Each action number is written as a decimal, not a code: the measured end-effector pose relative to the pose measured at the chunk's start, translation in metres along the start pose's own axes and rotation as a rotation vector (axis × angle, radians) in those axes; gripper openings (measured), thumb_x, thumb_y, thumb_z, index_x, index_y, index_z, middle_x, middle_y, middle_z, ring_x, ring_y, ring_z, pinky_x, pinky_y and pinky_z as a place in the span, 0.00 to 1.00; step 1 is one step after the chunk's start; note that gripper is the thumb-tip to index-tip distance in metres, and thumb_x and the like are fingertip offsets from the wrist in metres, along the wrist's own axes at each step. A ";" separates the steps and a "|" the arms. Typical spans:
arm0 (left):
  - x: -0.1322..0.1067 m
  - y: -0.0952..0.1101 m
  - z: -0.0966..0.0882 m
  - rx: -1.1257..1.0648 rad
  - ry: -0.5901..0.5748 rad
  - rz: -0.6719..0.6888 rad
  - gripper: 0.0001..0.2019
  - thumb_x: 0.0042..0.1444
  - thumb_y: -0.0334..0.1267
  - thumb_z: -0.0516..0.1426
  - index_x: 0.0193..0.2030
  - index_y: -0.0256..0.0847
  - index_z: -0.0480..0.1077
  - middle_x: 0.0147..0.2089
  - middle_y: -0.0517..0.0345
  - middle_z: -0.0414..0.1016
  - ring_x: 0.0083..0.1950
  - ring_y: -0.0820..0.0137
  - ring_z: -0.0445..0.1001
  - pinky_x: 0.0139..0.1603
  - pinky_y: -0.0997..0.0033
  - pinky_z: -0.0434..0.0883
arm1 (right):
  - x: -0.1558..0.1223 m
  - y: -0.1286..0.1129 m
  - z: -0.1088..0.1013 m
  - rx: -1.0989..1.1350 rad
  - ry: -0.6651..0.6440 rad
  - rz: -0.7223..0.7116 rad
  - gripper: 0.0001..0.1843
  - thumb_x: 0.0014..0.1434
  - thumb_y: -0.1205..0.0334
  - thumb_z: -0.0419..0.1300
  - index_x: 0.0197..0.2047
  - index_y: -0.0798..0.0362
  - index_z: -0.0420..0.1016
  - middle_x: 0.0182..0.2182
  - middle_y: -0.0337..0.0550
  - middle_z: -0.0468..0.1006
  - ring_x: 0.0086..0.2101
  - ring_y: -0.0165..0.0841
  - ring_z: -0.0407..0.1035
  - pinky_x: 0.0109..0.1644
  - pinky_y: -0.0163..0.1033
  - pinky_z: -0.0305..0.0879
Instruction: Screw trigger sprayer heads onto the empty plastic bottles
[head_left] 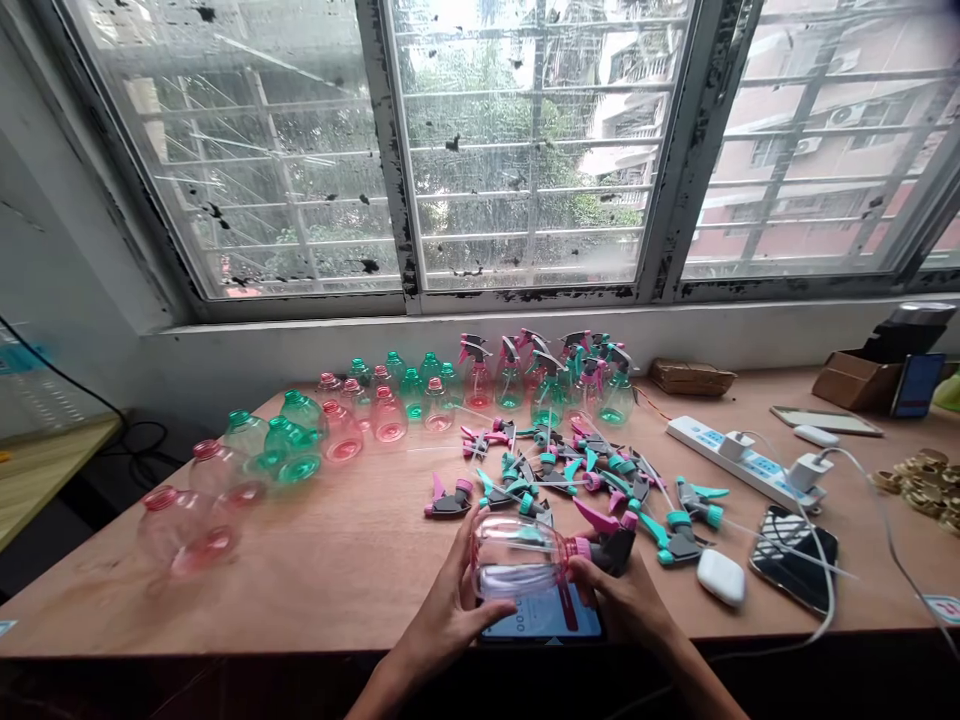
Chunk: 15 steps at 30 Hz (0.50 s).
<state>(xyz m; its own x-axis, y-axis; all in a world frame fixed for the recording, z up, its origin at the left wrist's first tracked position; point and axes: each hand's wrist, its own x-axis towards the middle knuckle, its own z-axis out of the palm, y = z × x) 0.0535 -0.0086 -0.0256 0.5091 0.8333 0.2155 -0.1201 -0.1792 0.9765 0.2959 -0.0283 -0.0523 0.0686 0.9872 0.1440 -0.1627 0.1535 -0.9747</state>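
A clear pink spray bottle (517,555) lies sideways in the air near the table's front edge. My left hand (454,600) is closed around its base end. At the neck, my right hand (626,595) grips the pink collar of a grey-and-pink trigger head (616,548), which sits on the bottle's mouth. Whether it is fully screwed down I cannot tell. Below the bottle is a lit phone (540,622), partly covered. Just beyond my hands, loose trigger heads (450,500) in pink, teal and grey lie in a pile, some with thin white tubes.
Pink and green bottles (296,450) without heads stand at left and back. Bottles with heads (551,400) cluster by the window. To the right are a power strip (739,460) with cables, a dark phone (795,555), a white earbud case (721,577) and a cardboard box (851,385).
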 end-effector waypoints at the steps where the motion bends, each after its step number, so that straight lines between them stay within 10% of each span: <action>1: 0.000 -0.004 0.000 0.031 0.010 0.014 0.50 0.57 0.43 0.66 0.76 0.56 0.36 0.78 0.48 0.42 0.77 0.51 0.46 0.74 0.49 0.51 | 0.000 0.000 0.000 0.006 -0.006 -0.003 0.23 0.51 0.44 0.72 0.38 0.53 0.73 0.16 0.33 0.74 0.16 0.30 0.65 0.21 0.35 0.60; 15: -0.001 -0.004 0.001 0.030 0.028 0.024 0.49 0.58 0.41 0.66 0.75 0.59 0.37 0.79 0.51 0.37 0.77 0.49 0.44 0.74 0.47 0.49 | 0.002 0.003 -0.005 0.021 -0.039 0.021 0.22 0.54 0.46 0.71 0.40 0.53 0.70 0.17 0.33 0.76 0.14 0.28 0.65 0.18 0.33 0.60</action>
<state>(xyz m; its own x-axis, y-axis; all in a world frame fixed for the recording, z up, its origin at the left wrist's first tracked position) 0.0542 -0.0090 -0.0293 0.4823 0.8426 0.2394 -0.1060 -0.2152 0.9708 0.3002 -0.0263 -0.0557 0.0267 0.9910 0.1309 -0.1841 0.1335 -0.9738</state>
